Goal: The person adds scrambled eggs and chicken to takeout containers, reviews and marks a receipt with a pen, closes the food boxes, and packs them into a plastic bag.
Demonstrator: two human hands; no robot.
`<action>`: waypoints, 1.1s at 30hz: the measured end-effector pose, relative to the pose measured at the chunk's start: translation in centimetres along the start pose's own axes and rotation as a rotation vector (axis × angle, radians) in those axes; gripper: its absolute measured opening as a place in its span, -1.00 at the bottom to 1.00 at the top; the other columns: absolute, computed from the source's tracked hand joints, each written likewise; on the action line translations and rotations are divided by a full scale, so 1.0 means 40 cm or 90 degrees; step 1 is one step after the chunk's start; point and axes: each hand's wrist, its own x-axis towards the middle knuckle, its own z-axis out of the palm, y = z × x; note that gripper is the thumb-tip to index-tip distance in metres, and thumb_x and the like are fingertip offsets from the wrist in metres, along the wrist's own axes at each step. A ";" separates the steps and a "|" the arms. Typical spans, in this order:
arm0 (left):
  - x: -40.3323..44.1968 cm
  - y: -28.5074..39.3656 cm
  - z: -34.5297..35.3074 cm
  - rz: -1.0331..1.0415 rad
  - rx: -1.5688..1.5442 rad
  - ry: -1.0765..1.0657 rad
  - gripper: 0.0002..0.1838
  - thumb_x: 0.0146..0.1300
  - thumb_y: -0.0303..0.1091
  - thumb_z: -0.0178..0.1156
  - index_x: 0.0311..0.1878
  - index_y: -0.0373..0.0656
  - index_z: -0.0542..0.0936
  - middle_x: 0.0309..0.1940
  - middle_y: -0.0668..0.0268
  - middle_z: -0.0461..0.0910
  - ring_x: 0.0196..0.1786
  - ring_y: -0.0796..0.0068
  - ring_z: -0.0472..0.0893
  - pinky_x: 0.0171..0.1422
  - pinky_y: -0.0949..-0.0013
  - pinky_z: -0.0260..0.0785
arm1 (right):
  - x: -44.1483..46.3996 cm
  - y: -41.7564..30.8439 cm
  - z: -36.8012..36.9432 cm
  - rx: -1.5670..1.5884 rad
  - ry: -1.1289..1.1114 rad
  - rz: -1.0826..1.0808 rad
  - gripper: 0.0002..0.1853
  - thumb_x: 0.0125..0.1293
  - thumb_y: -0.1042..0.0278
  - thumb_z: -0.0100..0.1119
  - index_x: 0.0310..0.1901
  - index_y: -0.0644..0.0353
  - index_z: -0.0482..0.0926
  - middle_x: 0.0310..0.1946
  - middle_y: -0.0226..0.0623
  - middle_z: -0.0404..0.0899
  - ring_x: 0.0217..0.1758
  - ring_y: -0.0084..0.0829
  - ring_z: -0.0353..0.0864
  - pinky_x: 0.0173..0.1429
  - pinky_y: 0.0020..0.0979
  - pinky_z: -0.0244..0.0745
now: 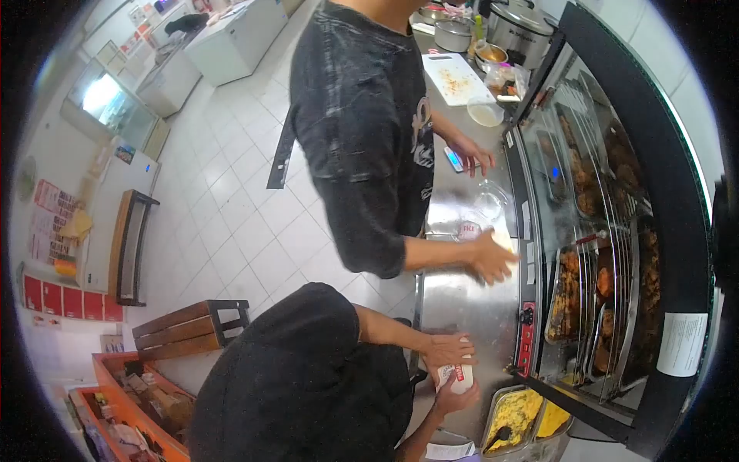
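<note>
Both my hands are on a small white package with red lettering (459, 377), low over the near end of the steel counter. My left hand (449, 351) lies over its upper side, with the fingers wrapped across. From below, my right hand (457, 399) grips the other end. What is inside the package is hidden. A metal tray of yellow food (523, 404) with a black spoon (502, 436) is to the right of my hands. Close by, the red control panel (526, 339) belongs to a glass food cabinet (600, 231).
A co-worker in a black top (354, 138) stands beside me, hands over the counter (481, 316). Near those hands are a blue-screened device (453, 159) and clear plastic pieces (489, 203). A stained white cutting board (459, 79) lies farther back. Orange crates (100, 366) stand lower left.
</note>
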 end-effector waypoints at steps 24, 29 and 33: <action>0.019 0.017 0.121 -0.215 -0.133 0.145 -0.81 0.24 -0.35 0.15 -0.14 -0.21 0.60 -0.16 0.05 0.55 -0.03 0.02 0.52 0.17 0.05 0.36 | -0.174 0.189 -0.116 0.264 0.035 0.269 -0.79 0.37 0.39 0.28 -0.06 0.32 0.65 -0.20 -0.14 0.72 -0.18 -0.33 0.72 -0.09 -0.37 0.65; 0.058 -0.001 0.273 -0.171 -0.041 0.192 -0.84 0.29 -0.46 0.08 -0.19 -0.29 0.63 -0.28 0.04 0.58 -0.14 0.01 0.55 -0.04 0.02 0.37 | -0.252 0.180 -0.320 0.076 0.208 0.360 -0.79 0.38 0.34 0.25 -0.07 0.28 0.67 -0.20 -0.21 0.73 -0.12 -0.38 0.70 0.07 -0.33 0.55; 0.096 0.117 0.190 -0.219 -0.202 0.212 -0.86 0.28 -0.45 0.24 -0.16 -0.24 0.71 -0.33 0.09 0.56 -0.19 0.10 0.54 -0.08 0.15 0.39 | -0.379 0.276 -0.410 0.062 0.346 0.541 -0.71 0.37 0.33 0.28 0.03 0.32 0.61 -0.20 -0.25 0.70 -0.15 -0.46 0.65 0.02 -0.42 0.53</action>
